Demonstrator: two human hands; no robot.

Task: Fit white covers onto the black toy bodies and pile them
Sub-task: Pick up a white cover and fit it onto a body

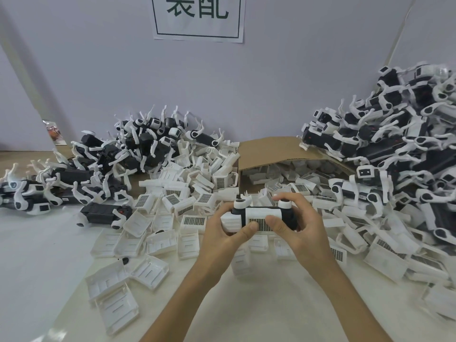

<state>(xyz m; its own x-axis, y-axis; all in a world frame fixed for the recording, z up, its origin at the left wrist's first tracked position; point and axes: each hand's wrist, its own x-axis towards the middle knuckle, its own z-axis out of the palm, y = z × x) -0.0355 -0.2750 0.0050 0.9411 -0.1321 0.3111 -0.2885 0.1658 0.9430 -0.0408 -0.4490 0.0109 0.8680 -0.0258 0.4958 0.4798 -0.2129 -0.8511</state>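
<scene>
White tabletop (37,255) carries loose covers (172,201) across its middle and a heap of toys (394,149) at far right. Near centre, the left hand (222,239) and right hand (302,230) both grip one black toy body (290,219), thumbs on its white cover (261,214). Pressing evenly at both ends should seat it flush.

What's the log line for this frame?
left hand, right hand: grip toy body | white cover: on body | piled: not yet

One cardboard box (269,151), one sign (198,18) above it. A left heap (138,144) and right heap (394,144) of toy bodies flank it; white covers (161,240) beyond counting.
</scene>
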